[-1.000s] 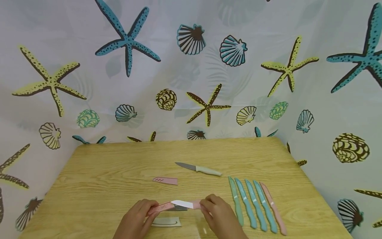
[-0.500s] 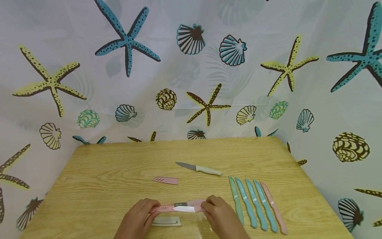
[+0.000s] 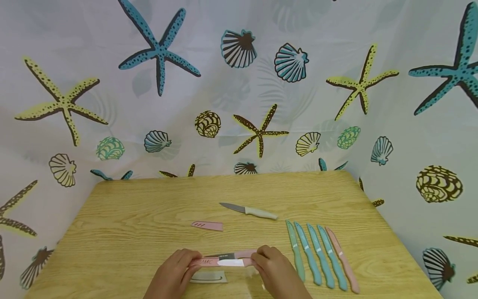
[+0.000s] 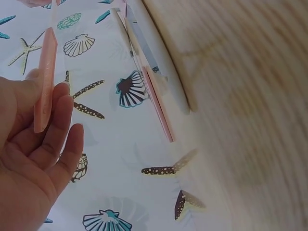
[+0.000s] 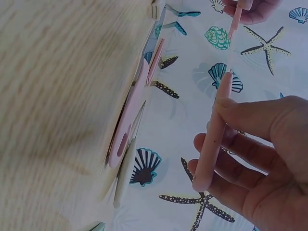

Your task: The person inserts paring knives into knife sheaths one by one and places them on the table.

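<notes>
My left hand (image 3: 175, 270) holds a pink blade sheath (image 4: 45, 82) between thumb and fingers. In my right hand (image 3: 276, 268) is a pink knife handle (image 5: 211, 139), gripped by thumb and fingers. Between the hands, its pale shining blade (image 3: 230, 262) lines up with the sheath, its tip meeting the sheath's mouth. How far inside the tip sits, I cannot tell. Just behind, a second pink-handled knife (image 3: 244, 253) with a dark blade lies on the table, partly hidden. A white sheath (image 3: 208, 277) lies near my left fingers.
A cream-handled knife (image 3: 261, 213) with a bare grey blade lies farther back on the wooden table (image 3: 149, 207). Left of it is another pink sheath (image 3: 207, 226). To the right, a row of sheathed knives includes green (image 3: 296, 251), blue (image 3: 320, 255) and pink (image 3: 342, 259) ones.
The held sheath and knife have gone from tilted and crossing to level and in line. The knife and sheath lowered slightly, exposing more of the dark-bladed knife behind. Both hands keep their grips.
</notes>
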Tool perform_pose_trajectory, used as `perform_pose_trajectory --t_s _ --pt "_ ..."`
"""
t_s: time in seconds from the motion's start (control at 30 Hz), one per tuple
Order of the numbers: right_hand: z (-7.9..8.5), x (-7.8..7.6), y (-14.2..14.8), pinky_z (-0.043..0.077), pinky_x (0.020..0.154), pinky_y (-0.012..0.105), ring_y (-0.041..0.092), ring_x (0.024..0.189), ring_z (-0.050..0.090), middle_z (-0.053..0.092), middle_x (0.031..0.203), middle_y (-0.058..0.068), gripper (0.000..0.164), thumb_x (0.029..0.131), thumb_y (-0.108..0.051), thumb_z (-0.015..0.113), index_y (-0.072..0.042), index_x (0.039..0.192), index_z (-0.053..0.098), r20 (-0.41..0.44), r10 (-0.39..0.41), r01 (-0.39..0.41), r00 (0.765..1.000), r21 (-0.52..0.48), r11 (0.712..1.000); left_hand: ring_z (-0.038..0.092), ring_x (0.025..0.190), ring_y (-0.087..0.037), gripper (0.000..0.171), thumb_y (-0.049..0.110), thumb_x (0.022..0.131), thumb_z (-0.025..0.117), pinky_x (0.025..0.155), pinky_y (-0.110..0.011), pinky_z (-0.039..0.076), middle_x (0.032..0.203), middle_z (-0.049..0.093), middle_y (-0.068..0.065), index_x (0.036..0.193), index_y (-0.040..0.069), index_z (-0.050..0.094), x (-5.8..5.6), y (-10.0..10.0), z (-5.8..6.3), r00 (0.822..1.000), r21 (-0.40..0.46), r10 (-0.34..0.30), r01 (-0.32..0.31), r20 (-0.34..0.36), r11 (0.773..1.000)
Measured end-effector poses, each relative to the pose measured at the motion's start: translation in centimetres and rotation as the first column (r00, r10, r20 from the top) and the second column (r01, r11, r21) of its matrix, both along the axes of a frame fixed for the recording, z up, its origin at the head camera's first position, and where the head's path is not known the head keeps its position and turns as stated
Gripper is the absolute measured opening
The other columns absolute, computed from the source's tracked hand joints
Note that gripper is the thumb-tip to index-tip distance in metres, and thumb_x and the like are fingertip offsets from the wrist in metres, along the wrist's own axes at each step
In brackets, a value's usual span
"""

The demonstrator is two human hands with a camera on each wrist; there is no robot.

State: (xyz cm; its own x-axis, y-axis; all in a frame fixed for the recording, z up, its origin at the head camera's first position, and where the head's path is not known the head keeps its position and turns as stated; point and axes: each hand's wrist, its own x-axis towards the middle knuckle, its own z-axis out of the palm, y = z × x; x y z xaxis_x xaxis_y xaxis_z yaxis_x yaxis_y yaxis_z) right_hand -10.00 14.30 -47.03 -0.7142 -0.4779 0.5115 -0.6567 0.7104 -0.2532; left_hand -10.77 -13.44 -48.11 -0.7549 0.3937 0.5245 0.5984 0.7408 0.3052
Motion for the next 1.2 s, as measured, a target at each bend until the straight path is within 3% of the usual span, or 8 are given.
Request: perform_pose_trajectory --t_s 0.43,0.6,0.83,1.07,1.2 --pt "0.1 0.2 -0.6 0.050 0.064 0.016 0.012 0.073 0.058 0.060 0.084 0.001 0.013 0.075 0.002 0.077 -0.004 0.086 0.073 0.004 -0.008 0.008 1.000 0.020 1.000 0.055 0.084 0.000 0.029 0.010 0.077 0.079 0.073 -0.017 0.048 0.095 0.059 0.013 0.100 0.015 0.064 0.0 -0.4 -0.4 0.996 0.034 -0.079 0.081 -0.038 0.996" --pt "0.0 0.2 -0.9 0.048 0.063 0.014 0.009 0.071 0.056 0.061 0.084 -0.001 0.012 0.076 0.000 0.078 -0.004 0.086 0.073 -0.030 0.007 -0.008 1.000 -0.007 1.000 0.055 0.086 0.000 0.023 0.012 0.081 0.076 0.076 -0.012 0.044 0.096 0.060 0.012 0.100 0.013 0.064 0.0 -0.3 -0.3 0.992 0.041 -0.116 0.118 -0.053 0.992" --pt "-0.1 0.2 -1.1 0.047 0.063 0.012 0.008 0.070 0.055 0.060 0.083 -0.002 0.011 0.076 -0.002 0.078 -0.006 0.085 0.073 -0.042 0.004 -0.005 0.999 -0.008 1.000 0.057 0.086 -0.001 0.021 0.013 0.082 0.075 0.078 -0.011 0.044 0.097 0.060 0.010 0.100 0.012 0.064 0.0 -0.2 -0.2 0.991 0.042 -0.122 0.124 -0.058 0.991" --pt "-0.3 0.1 -1.6 0.046 0.064 0.012 0.008 0.071 0.054 0.059 0.081 -0.002 0.019 0.068 0.002 0.082 -0.008 0.081 0.071 -0.080 -0.009 0.011 0.997 0.022 1.000 0.058 0.086 -0.003 0.015 0.018 0.088 0.070 0.077 -0.013 0.045 0.097 0.061 0.010 0.101 0.012 0.064 -0.3 0.2 -0.7 0.982 0.071 -0.160 0.168 -0.104 0.983" --pt "0.0 0.3 -1.8 0.049 0.065 0.015 0.009 0.073 0.056 0.060 0.085 -0.001 0.019 0.071 0.002 0.081 -0.007 0.086 0.073 -0.040 -0.007 0.008 0.999 0.014 1.000 0.055 0.084 -0.001 0.016 0.017 0.087 0.071 0.075 -0.013 0.044 0.095 0.060 0.011 0.100 0.014 0.064 -0.2 0.6 -0.6 0.982 0.073 -0.165 0.172 -0.090 0.982"
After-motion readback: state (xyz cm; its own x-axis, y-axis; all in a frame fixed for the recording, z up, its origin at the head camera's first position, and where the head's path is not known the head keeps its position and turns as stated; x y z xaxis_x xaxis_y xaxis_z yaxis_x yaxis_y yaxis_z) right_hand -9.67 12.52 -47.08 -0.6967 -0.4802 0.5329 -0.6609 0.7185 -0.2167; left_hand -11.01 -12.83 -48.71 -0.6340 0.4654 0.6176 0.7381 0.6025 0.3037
